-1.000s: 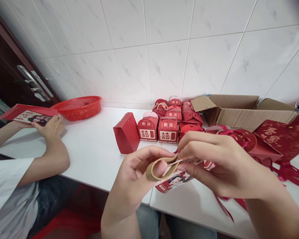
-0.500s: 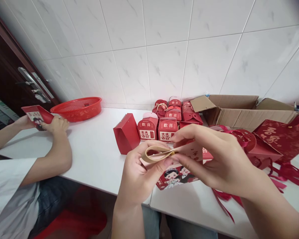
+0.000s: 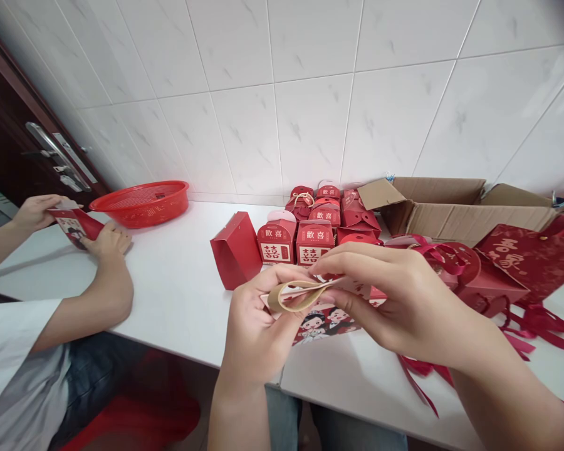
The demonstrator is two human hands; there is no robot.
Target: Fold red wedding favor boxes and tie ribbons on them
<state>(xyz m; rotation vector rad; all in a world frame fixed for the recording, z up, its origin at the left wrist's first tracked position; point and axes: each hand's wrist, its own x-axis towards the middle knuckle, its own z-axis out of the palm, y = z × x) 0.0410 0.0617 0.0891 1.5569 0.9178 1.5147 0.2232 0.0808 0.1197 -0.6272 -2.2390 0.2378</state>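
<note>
A red and pink gift box [image 3: 326,327] printed with a cartoon couple is between my hands, above the near edge of the table. At its top a tan strap [image 3: 276,299] bends into a loop. My left hand [image 3: 258,329] is closed around the looped end, its thumb and fingers pinching the strap. My right hand [image 3: 399,300] pinches the top of the box where the strap meets it, thumb in front and fingers behind. The fingertips partly hide the fastening. Just beyond stand a plain red box [image 3: 237,250] and small red boxes [image 3: 277,245] with gold-white lettering.
An open cardboard carton [image 3: 479,219] stands by the wall at right. Before it lie red gift bags [image 3: 526,257] and dark red ribbons [image 3: 552,329]. A red plastic basket [image 3: 145,210] is at left, near a co-worker's hands [image 3: 106,241] holding another red box [image 3: 78,227].
My hands have brought the box's top slightly lower, and less of its printed front shows. The co-worker's far hand has moved up to the top of their box.
</note>
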